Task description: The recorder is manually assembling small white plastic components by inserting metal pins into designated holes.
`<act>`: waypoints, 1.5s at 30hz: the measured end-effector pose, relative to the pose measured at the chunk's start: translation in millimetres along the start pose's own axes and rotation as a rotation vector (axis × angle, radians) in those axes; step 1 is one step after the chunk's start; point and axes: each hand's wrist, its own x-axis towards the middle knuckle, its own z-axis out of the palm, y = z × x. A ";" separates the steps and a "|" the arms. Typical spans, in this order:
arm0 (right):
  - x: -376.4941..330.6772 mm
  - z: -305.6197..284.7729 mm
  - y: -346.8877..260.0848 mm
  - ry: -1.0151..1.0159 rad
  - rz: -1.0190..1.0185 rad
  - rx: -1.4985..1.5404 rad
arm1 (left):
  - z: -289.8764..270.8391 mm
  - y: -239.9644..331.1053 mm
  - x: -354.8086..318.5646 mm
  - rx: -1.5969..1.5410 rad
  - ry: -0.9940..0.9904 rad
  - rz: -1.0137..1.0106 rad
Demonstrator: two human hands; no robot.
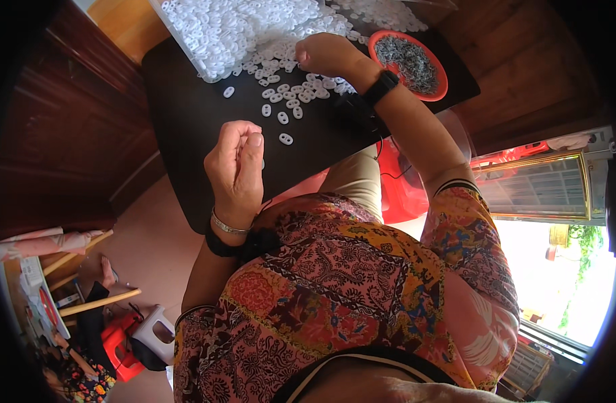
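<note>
Small white oval plastic pieces with two holes each lie scattered on the black tabletop, thickening into a big heap at the far side. My left hand is held over the near part of the table, its fingers curled and the thumb pressed against them; whatever it may hold is hidden. Farther off, my right hand is closed at the edge of the heap, beside loose white pieces. Its fingertips are turned away, so I cannot see what they grip. To its right stands an orange-red bowl of small grey metal parts.
A clear-walled container holds part of the heap. Under the table's right side is a red plastic stool. At the lower left another person sits near red and white stools. Wooden panelling flanks the table's left.
</note>
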 end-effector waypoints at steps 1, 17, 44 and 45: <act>1.6 2.1 0.2 0.041 -0.003 -0.039 | 0.9 -0.3 0.2 0.000 -0.001 0.000; -81.2 -48.7 -61.8 -0.192 -0.176 1.158 | 13.1 2.6 14.1 -0.142 -0.087 -0.213; -124.4 -76.8 55.3 0.398 0.129 0.405 | 17.8 1.6 18.0 -0.123 -0.155 -0.231; -120.6 -87.8 68.8 0.402 0.185 0.291 | 17.0 -0.8 18.6 -0.124 -0.161 -0.228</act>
